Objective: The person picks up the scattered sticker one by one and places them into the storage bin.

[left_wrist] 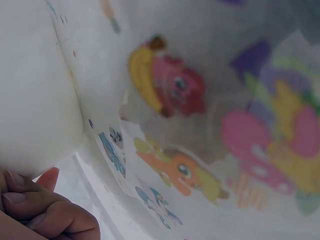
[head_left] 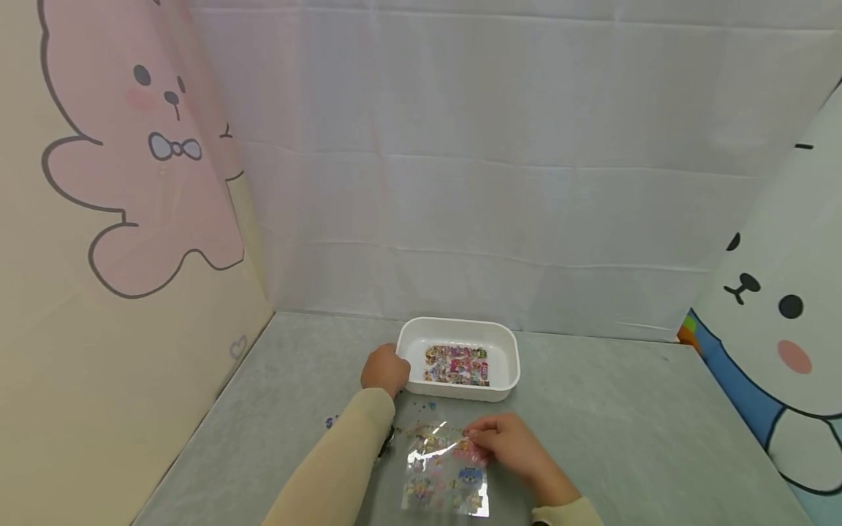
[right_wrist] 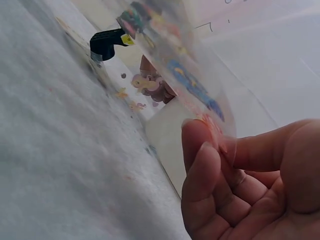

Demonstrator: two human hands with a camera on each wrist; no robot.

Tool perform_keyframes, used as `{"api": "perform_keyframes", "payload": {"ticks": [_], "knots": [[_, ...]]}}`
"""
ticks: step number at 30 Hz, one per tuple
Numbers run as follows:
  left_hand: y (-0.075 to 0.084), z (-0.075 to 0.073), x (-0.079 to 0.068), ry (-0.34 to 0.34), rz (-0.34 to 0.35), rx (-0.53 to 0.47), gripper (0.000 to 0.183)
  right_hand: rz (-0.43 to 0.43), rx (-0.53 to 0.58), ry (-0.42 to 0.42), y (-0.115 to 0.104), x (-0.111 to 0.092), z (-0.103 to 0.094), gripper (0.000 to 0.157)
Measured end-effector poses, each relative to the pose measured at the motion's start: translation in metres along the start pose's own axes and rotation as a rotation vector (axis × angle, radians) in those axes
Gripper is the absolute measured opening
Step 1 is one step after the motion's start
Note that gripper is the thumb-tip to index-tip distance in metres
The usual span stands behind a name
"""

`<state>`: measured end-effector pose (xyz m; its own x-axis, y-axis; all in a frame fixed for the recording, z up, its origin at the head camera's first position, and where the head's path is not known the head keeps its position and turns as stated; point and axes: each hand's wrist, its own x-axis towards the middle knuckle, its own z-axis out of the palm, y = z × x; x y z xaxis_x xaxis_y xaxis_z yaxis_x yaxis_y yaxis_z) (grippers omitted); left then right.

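Covering the work area: mottled grey tabletop (head_left: 625,424). Behind: creased white sheeting (head_left: 460,161). Left wall: cream, with a pink cartoon bear (head_left: 151,190) in a bow tie. Right wall: a white cartoon bear (head_left: 776,321).

Left hand (head_left: 386,370): arm extended forward in a pale-yellow sleeve (head_left: 335,467); fingers curled on the left rim of a white plastic bin (head_left: 454,391) containing printed stickers (head_left: 456,365).

Right hand (head_left: 509,447): thumb and fingertips pinching the upper right edge of a transparent sticker sheet (head_left: 445,478), in front of the bin.
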<state>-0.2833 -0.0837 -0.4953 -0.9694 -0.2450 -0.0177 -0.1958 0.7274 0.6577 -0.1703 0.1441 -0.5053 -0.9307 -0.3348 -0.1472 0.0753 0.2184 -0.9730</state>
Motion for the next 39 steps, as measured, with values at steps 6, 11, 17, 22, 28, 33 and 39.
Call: {"api": "perform_keyframes", "payload": {"ticks": [6, 11, 17, 22, 28, 33, 39], "knots": [[-0.001, 0.001, 0.000, 0.004, 0.011, -0.001, 0.031, 0.032, 0.011, 0.041, -0.008, 0.001, -0.009, 0.023], [-0.003, 0.002, 0.001, 0.008, 0.017, -0.005, 0.030, 0.033, -0.015, 0.066, -0.015, 0.006, -0.016, 0.023], [-0.003, 0.000, 0.001, 0.011, 0.019, -0.002, 0.030, 0.021, -0.038, 0.072, -0.022, 0.020, -0.028, 0.020], [-0.004, 0.002, 0.000, 0.012, 0.016, -0.014, 0.029, 0.019, -0.050, 0.078, -0.031, 0.032, -0.039, 0.021], [0.000, -0.001, -0.002, -0.006, 0.009, -0.011, 0.030, 0.035, -0.053, 0.105, -0.045, 0.041, -0.050, 0.021], [0.002, -0.003, -0.003, -0.013, 0.002, -0.017, 0.030, 0.027, -0.031, 0.122, -0.053, 0.051, -0.055, 0.023], [0.001, -0.003, -0.002, -0.005, 0.020, -0.006, 0.030, 0.032, -0.060, 0.192, -0.059, 0.066, -0.059, 0.021]]}}
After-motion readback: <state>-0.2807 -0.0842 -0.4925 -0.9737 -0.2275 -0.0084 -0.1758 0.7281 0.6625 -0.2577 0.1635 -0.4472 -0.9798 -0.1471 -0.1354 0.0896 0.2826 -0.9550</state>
